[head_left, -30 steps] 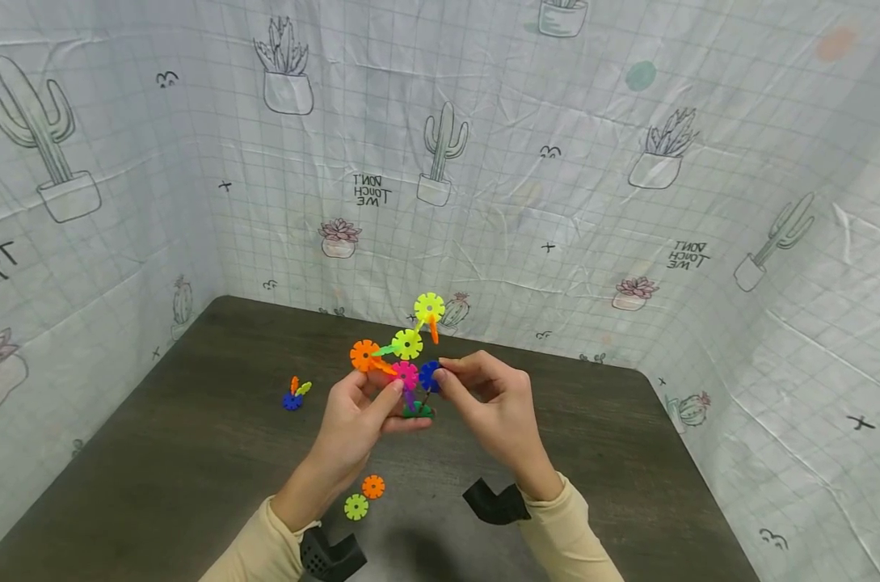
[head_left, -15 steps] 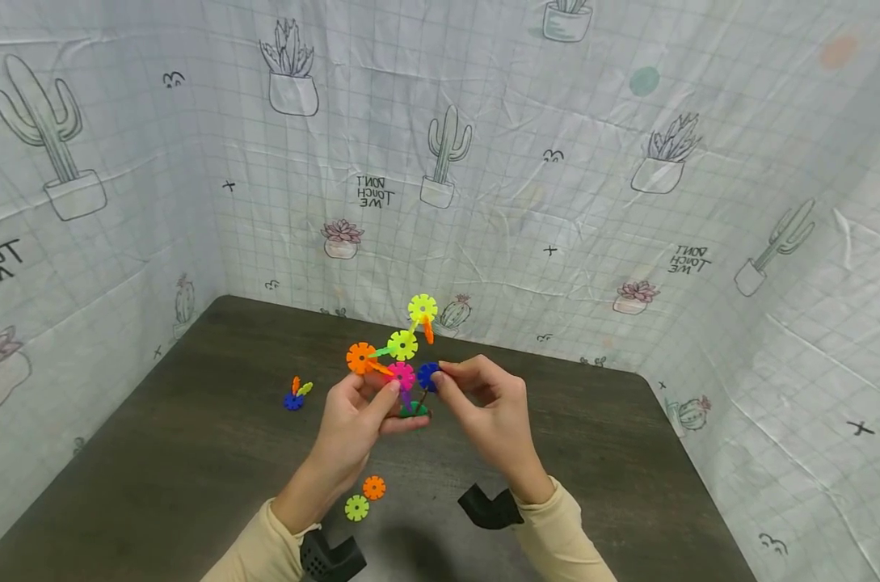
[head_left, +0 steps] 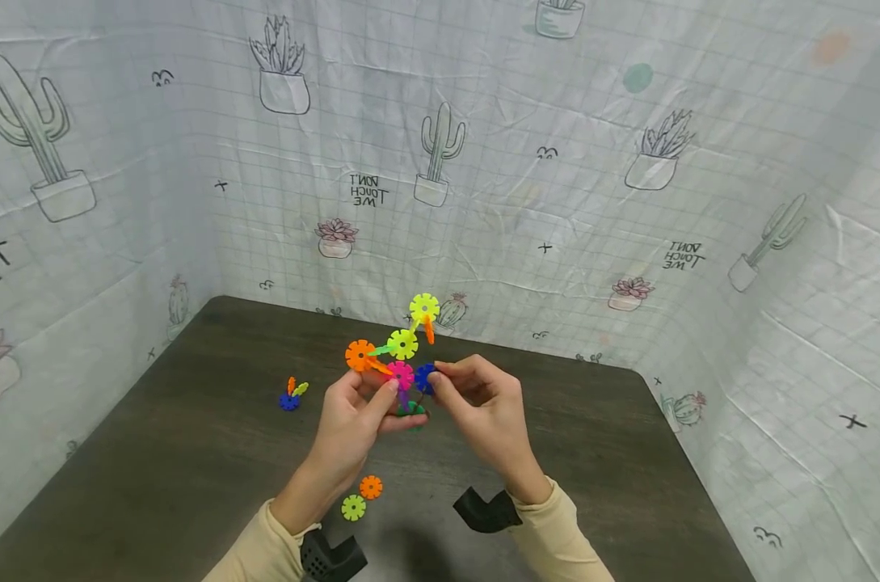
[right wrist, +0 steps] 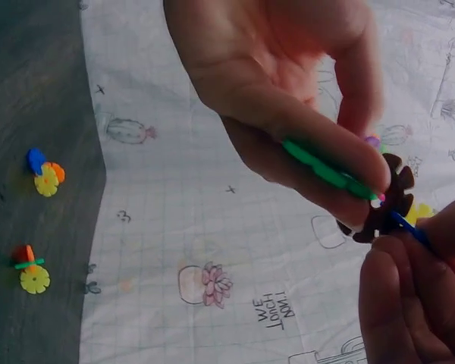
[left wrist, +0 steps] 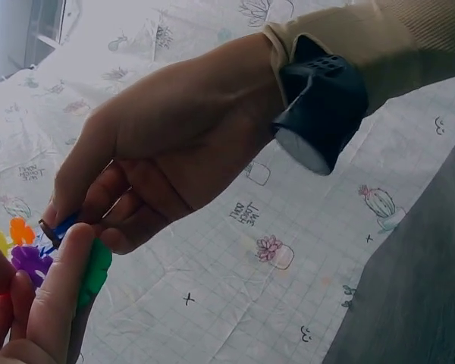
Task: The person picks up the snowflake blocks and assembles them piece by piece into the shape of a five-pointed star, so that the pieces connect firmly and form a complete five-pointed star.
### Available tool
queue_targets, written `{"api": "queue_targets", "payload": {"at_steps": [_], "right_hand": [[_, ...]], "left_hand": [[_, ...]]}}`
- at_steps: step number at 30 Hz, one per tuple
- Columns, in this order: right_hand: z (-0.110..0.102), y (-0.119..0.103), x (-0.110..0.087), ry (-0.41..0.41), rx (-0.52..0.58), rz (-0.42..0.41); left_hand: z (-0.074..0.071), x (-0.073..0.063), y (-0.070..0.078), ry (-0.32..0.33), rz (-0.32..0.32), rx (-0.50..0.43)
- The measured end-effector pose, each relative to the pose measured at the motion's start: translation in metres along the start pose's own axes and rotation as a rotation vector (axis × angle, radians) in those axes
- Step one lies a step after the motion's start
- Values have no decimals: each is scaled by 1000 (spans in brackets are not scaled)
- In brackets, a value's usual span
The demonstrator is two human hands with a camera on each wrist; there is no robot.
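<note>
Right now, from my remote seat, I see a person's two hands working together above the middle of the dark table (head_left: pixel 592 453). The left hand (head_left: pixel 354 411), on the left, grips a branching model of notched discs (head_left: pixel 397 346), its thumb pressed to the pink disc (head_left: pixel 402 371). I find the green disc (left wrist: pixel 98 271) caught between that hand's fingers at the model's lower end, with the purple disc (head_left: pixel 403 399) just above it. The right hand (head_left: pixel 489 402), on the right, pinches the blue disc (head_left: pixel 421 379) between thumb and fingertips. My right wrist view shows the blue disc touching the brown disc (right wrist: pixel 400 186), beside the green one; I cannot tell how deeply they join. Further up, the model runs left to an orange disc (head_left: pixel 354 353), then up and right to the top yellow disc (head_left: pixel 419 305). On the left of the table, well apart from the hands, I see a small cluster (head_left: pixel 289 402) of blue, orange and yellow pieces. Nearer, a loose orange disc (head_left: pixel 366 487) lies just beside a yellow-green disc (head_left: pixel 349 508). White cloth (head_left: pixel 483 210) printed with cacti hangs at the far side.
</note>
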State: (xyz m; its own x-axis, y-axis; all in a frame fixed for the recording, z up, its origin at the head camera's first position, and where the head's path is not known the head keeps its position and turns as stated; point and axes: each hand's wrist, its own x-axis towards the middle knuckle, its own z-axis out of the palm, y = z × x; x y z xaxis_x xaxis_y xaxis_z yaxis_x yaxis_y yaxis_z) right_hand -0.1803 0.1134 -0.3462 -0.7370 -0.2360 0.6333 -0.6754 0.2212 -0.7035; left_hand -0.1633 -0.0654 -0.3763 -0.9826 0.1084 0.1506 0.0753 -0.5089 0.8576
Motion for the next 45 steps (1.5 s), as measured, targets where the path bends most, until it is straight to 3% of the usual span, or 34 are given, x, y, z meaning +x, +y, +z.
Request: {"api": "queue_targets", "payload": {"at_steps": [6, 14, 23, 30, 38, 45], "right_hand": [[6, 1, 0, 0, -8, -40], [9, 2, 2, -78, 2, -66], [11, 13, 7, -114, -21, -61], [22, 56, 31, -114, -150, 121], [64, 109, 56, -257, -301, 280], [91, 133, 71, -362, -428, 382]], "left_hand": [[-7, 1, 3, 8, 11, 6], [-15, 3, 14, 2, 125, 52], [-26, -1, 19, 5, 197, 138], [-36, -4, 25, 39, 223, 203], [-39, -4, 30, 68, 198, 247], [-42, -2, 33, 69, 234, 277]]}}
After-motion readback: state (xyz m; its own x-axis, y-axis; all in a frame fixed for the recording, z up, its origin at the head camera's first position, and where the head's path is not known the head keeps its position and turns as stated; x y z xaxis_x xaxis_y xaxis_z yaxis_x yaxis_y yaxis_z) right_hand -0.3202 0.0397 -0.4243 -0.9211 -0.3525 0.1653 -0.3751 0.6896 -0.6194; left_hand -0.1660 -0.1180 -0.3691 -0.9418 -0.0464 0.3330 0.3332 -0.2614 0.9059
